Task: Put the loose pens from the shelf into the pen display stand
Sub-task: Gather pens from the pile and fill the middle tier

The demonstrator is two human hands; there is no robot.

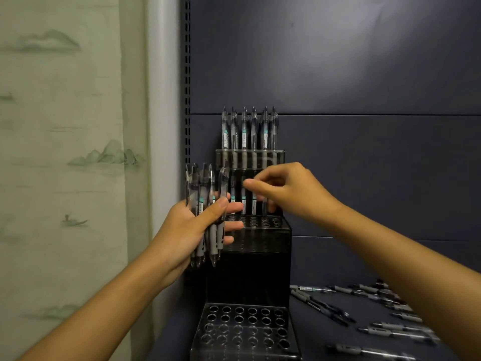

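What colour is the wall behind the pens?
Dark blue-grey back panel, behind the tiered black pen display stand; the head view shows it.

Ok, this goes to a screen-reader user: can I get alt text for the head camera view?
A person's left hand grips a bundle of clear-barrelled pens beside a tiered black pen display stand, while the right hand reaches to pens in its middle tier. More grey-gripped loose pens lie on the dark shelf at right.

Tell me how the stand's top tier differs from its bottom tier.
The top tier holds a row of upright pens; the bottom tier shows only empty holes. The top tier sits high against the back panel; the bottom tier is lowest and nearest the camera. Both look like dark translucent plastic.
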